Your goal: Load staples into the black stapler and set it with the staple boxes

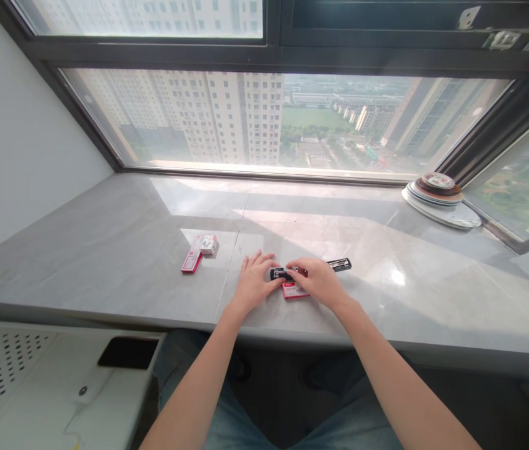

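A black stapler [340,265] lies opened out lengthwise on the grey sill, its middle hidden under my right hand. My left hand [254,282] is at the stapler's left end, which sits between its thumb and index finger; the other fingers spread on the stone. My right hand [317,280] bends over the stapler with thumb and fingertips pinched together at its metal channel; what they pinch is too small to make out. Just in front of the stapler, partly under my right hand, lies a red and white small box [295,290].
To the left lie a flat red and white box [192,259] and a small whitish box [209,244] touching it. A stack of plates [443,199] stands at the back right by the window. Below left, a white perforated unit [34,387] bears a black phone [128,352].
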The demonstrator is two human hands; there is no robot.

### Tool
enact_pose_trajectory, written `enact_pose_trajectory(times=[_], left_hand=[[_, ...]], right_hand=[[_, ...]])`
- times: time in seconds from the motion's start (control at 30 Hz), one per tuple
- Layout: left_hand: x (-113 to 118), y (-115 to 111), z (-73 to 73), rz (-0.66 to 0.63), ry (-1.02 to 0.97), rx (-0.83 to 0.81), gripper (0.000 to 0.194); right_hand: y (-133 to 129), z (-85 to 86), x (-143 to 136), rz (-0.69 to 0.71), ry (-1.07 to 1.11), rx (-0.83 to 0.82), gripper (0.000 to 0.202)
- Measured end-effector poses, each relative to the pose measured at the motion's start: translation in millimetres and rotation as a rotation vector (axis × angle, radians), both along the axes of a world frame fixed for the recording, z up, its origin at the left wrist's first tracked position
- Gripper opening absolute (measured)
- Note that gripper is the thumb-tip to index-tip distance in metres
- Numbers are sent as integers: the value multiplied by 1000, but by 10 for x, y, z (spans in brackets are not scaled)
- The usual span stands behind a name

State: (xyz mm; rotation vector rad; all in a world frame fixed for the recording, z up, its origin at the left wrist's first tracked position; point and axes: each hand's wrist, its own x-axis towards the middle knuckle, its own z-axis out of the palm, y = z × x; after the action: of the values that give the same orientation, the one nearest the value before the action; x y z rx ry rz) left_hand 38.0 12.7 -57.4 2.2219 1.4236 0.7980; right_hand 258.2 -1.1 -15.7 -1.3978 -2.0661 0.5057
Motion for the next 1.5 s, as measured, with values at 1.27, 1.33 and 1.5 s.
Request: enact_pose_trajectory(times=[1.27,1.33,1.5], left_hand=[[10,-16,86,13,-13,-22,24],[7,-13,79,14,-13,-27,23],[-1,-13,72,13,-18,-24,23]], right_hand=[[-450,-179,696,-380,488,-615,49],[-376,-155,850,-401,582,-613,59],[-16,113,795,-196,633,-437,63]])
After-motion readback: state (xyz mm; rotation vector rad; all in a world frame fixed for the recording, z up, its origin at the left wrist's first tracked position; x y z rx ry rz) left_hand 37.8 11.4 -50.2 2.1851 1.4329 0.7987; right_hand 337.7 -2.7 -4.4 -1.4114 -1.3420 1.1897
